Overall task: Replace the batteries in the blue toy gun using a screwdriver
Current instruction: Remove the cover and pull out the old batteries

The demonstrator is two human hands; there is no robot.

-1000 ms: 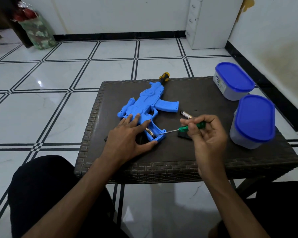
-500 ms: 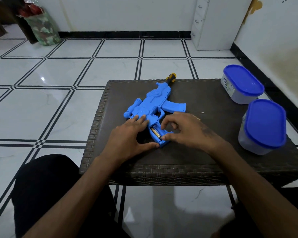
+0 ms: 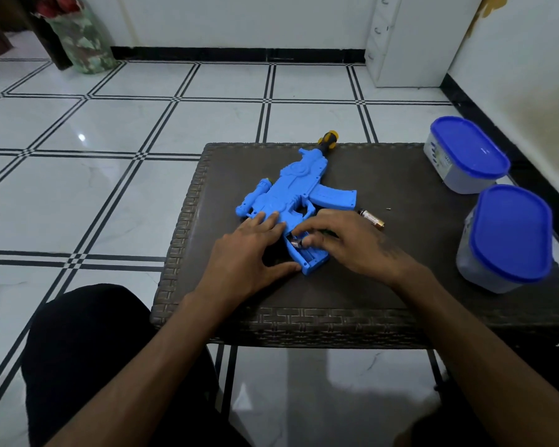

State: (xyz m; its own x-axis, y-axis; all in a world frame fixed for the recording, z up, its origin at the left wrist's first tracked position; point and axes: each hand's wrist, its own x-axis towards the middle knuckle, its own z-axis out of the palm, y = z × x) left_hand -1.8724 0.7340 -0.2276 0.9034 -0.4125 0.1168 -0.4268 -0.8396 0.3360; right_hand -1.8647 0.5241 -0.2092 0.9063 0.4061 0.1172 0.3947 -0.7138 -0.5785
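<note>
The blue toy gun [image 3: 299,185] lies on its side on the dark wicker table [image 3: 384,285], its yellow-tipped muzzle pointing away from me. The battery compartment in its grip [image 3: 310,261] is uncovered. My left hand [image 3: 249,253] rests flat on the gun's rear with fingers spread, pressing it down. My right hand [image 3: 346,243] reaches into the compartment, its fingertips pinching a battery [image 3: 295,243]. A loose battery [image 3: 371,218] lies just beyond my right hand, with a tiny screw [image 3: 388,208] near it. A dark green bit of the screwdriver [image 3: 329,233] shows under my right hand.
Two plastic tubs with blue lids stand at the table's right side, one far [image 3: 468,153] and one near [image 3: 510,233]. A white cabinet [image 3: 410,40] stands against the far wall, and a wrapped flower pot [image 3: 78,37] sits on the tiled floor at the far left.
My right hand put the green screwdriver down and moved left onto the open compartment, where its fingertips have closed on the battery. My left hand stayed on the gun.
</note>
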